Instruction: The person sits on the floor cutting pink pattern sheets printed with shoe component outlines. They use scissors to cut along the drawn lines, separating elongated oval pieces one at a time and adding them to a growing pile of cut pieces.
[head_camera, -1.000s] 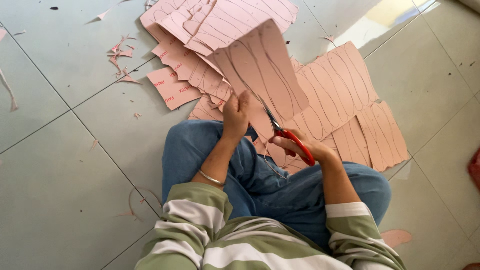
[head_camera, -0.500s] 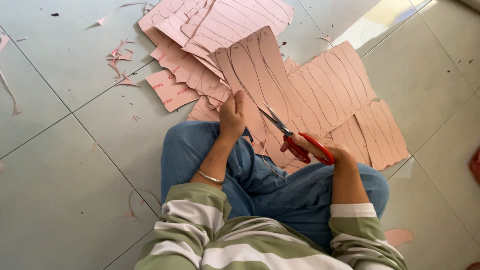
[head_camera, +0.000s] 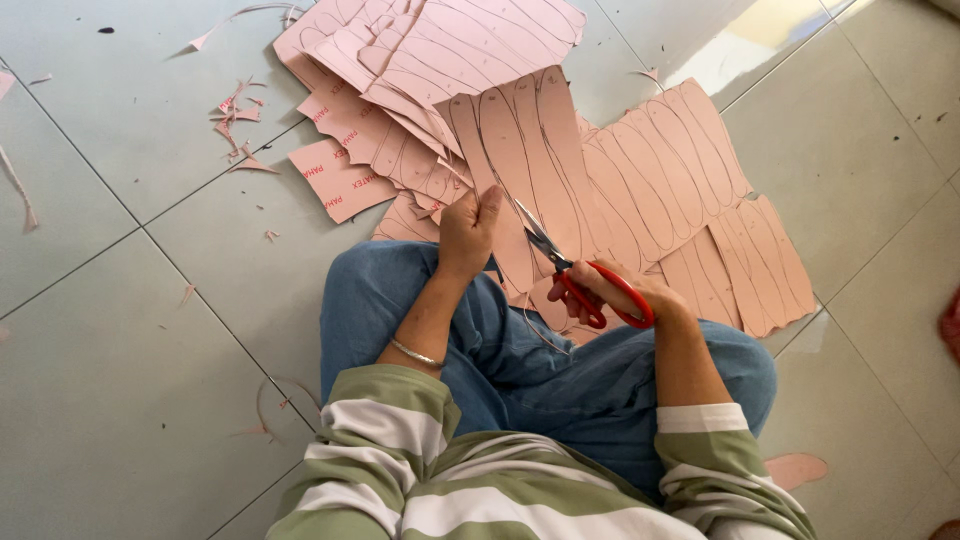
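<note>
I sit on a tiled floor with a pink sheet (head_camera: 525, 160) marked with drawn long oval outlines held up before my knees. My left hand (head_camera: 468, 228) pinches the sheet's lower left edge. My right hand (head_camera: 620, 295) grips red-handled scissors (head_camera: 585, 280), whose blades are open and bite into the sheet's lower edge just right of my left hand.
A pile of similar pink sheets (head_camera: 440, 50) lies ahead on the floor, with more outlined sheets (head_camera: 700, 200) to the right. Thin pink offcuts (head_camera: 235, 120) are scattered at the left. One cut pink oval piece (head_camera: 795, 468) lies by my right elbow.
My right hand has shifted right and the scissor blades have opened along the sheet's lower edge. The left hand keeps its hold on the sheet.
</note>
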